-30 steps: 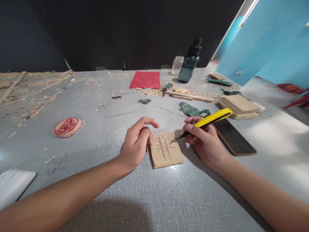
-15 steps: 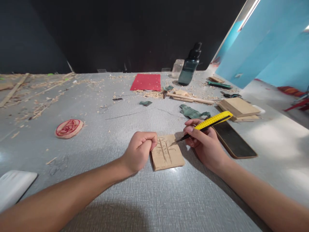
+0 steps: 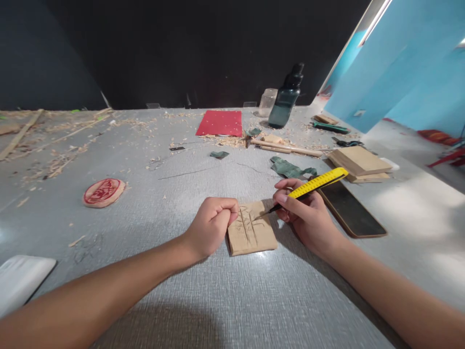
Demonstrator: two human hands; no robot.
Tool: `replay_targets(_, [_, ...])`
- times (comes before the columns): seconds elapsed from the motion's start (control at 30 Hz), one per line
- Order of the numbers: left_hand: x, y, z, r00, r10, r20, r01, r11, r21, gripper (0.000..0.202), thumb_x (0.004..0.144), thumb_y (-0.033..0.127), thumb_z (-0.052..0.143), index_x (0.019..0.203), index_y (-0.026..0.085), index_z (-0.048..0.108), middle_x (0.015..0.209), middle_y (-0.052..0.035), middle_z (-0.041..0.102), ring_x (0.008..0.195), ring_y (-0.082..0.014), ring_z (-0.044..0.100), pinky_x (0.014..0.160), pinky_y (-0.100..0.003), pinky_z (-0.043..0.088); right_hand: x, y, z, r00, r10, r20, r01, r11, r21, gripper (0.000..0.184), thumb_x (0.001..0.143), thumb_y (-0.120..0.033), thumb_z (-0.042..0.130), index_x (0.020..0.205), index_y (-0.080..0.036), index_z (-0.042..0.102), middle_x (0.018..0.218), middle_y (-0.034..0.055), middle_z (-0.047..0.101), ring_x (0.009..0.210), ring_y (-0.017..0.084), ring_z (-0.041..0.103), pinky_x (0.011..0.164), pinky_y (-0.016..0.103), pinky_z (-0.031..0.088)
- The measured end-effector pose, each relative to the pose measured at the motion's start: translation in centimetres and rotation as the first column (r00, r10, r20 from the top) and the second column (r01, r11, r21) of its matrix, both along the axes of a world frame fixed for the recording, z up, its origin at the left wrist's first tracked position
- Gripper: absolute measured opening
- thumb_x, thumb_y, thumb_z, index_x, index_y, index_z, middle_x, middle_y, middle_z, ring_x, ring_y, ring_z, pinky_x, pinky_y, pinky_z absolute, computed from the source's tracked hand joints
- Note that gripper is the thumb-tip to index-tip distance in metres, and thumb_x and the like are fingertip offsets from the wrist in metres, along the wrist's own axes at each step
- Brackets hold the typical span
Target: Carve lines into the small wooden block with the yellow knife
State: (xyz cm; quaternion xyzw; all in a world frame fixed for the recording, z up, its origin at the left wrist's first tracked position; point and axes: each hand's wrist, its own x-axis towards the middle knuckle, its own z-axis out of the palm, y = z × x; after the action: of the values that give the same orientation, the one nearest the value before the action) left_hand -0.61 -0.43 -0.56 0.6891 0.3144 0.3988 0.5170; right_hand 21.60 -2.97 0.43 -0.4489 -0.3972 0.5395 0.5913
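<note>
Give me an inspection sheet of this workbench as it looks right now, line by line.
Surface: grey textured table, wood shavings scattered toward the far edge.
Job's things: small wooden block with carved branching lines, lying flat; yellow utility knife, blade tip on the block.
Clutter: round red-printed disc, red sheet, dark bottle, glass jar, green scraps, stacked wood pieces, dark phone, white object at near left.
Hands: left hand fisted against the block's left edge; right hand grips the knife.
Cables: nothing seen.
Surroundings: black wall behind, blue panel at right.
</note>
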Motion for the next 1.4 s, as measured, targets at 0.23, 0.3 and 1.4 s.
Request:
replay_targets(0.23, [0.0, 0.0, 0.0, 1.0, 0.008, -0.014, -0.007, 1.0, 0.024, 0.017, 0.071, 0.009, 0.038, 0.058, 0.018, 0.035, 0.054, 0.0022, 0.032, 0.053, -0.0103, 0.028, 0.05, -0.027, 0.02, -0.1, 0.0, 0.1, 1.0, -0.02, 0.009, 0.02, 1.0, 0.0, 0.028, 0.079, -0.025, 0.084, 0.1, -0.022, 0.066, 0.076, -0.0021, 0.053, 0.057, 0.009, 0.043, 0.049, 0.024, 0.033])
replay_targets(0.3, [0.0, 0.0, 0.1, 1.0, 0.008, -0.013, -0.007, 1.0, 0.028, 0.017, 0.071, 0.009, 0.038, 0.057, 0.018, 0.035, 0.053, 0.0021, 0.031, 0.053, -0.0104, 0.028, 0.05, -0.027, 0.02, -0.1, 0.0, 0.2, 1.0, -0.003, 0.021, 0.003, 1.0, -0.004, 0.029, 0.079, -0.026, 0.085, 0.1, -0.023, 0.066, 0.076, -0.002, 0.054, 0.057, 0.009, 0.044, 0.049, 0.024, 0.034])
replay_targets(1.4, [0.0, -1.7, 0.4, 0.987, 0.139, -0.078, 0.006, 0.454, 0.891, 0.039, 0.088, 0.005, 0.052, 0.124, 0.016, 0.064, 0.107, -0.007, 0.051, 0.085, -0.0145, 0.056, 0.07, -0.029, 0.056, -0.3, -0.1, 0.6, 1.0, -0.025, -0.012, 0.024, 0.999, -0.032, 0.03, 0.076, -0.025, 0.087, 0.099, -0.02, 0.067, 0.072, -0.0025, 0.052, 0.058, 0.009, 0.043, 0.051, 0.023, 0.033])
